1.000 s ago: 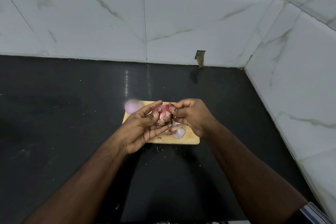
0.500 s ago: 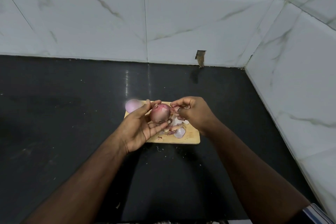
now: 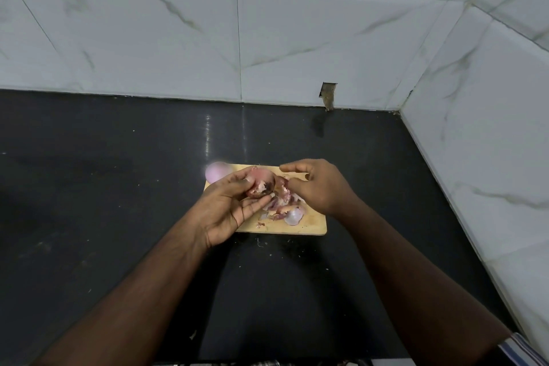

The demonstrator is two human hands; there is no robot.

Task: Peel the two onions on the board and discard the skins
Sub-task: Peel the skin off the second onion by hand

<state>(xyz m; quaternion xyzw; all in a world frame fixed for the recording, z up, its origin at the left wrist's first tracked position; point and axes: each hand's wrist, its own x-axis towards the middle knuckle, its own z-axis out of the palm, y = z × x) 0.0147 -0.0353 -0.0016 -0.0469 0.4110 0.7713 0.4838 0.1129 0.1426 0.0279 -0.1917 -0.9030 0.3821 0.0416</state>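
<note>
My left hand (image 3: 230, 205) holds a red onion (image 3: 263, 184) just above the wooden board (image 3: 312, 227), thumb and fingers curled round it; part of its dry skin is still on. My right hand (image 3: 316, 184) hovers just right of the onion, fingers curled, and seems to pinch a strip of reddish skin (image 3: 283, 187) hanging from it. A pale, peeled onion (image 3: 217, 171) sits at the board's far left corner. Loose skins (image 3: 289, 211) lie piled on the board under my hands.
The board lies on a black counter (image 3: 118, 187) in a corner of white marble-tiled walls (image 3: 326, 38), one at the back and one on the right. Small skin scraps (image 3: 261, 242) dot the counter near the board's front edge.
My left hand has turned the onion, showing its torn, darker side. My right hand has drawn away to the right, pulling a piece of skin off.
</note>
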